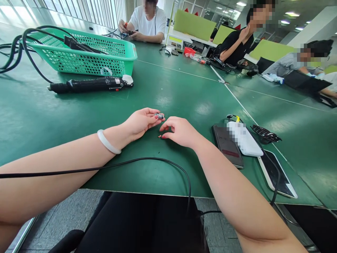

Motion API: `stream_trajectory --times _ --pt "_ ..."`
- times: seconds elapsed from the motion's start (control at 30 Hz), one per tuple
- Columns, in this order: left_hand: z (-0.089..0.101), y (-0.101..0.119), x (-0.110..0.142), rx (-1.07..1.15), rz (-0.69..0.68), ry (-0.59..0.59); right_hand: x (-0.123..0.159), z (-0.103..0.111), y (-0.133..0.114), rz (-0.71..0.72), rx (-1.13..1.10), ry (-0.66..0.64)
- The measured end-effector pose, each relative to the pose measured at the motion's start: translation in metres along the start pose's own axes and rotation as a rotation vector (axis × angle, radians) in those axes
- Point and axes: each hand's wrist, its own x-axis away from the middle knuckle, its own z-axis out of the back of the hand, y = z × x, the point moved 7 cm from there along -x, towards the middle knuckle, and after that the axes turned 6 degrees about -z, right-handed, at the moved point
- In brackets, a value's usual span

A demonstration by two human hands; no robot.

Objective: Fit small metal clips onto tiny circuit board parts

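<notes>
My left hand (139,123) pinches a small grey and black part (159,116), possibly a little circuit piece, between thumb and fingers just above the green table (181,95). Its exact kind is too small to tell. To its right, my right hand (180,131) rests low over the table, fingers curled and the thumb apart from the index finger. Right by that thumb's tip is a tiny copper-coloured bit (159,136); whether the thumb touches it I cannot tell. A black cable (142,159) crosses over my left forearm and drops off the table's front edge.
An electric screwdriver (89,84) lies before a green basket (86,52) holding another dark tool. At right are a dark phone (228,146), a white power bank (244,138), a white-edged phone (277,174) and a black hair claw (265,134). Several people sit across the table.
</notes>
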Motion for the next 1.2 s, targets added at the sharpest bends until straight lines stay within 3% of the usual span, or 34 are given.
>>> stream_trajectory --times 0.2,0.37,0.47,0.6,0.77,1.2 --pt "-0.001 -0.001 0.001 0.015 0.013 -0.001 -0.002 -0.014 -0.010 0.055 0.104 -0.031" --pt "0.000 0.000 0.000 0.007 0.011 0.010 -0.002 -0.010 -0.008 0.083 0.140 -0.001" --pt "-0.001 -0.001 0.001 -0.021 0.016 -0.020 0.000 0.008 -0.007 0.111 0.034 0.129" --pt "-0.009 -0.005 0.004 -0.078 0.074 -0.155 0.007 0.031 -0.007 0.178 -0.094 0.296" --pt "-0.017 -0.007 0.008 -0.078 0.111 -0.281 0.008 0.030 -0.010 0.208 -0.106 0.270" --pt "-0.019 -0.011 0.010 -0.131 0.137 -0.388 0.012 0.028 -0.017 0.283 -0.091 0.275"
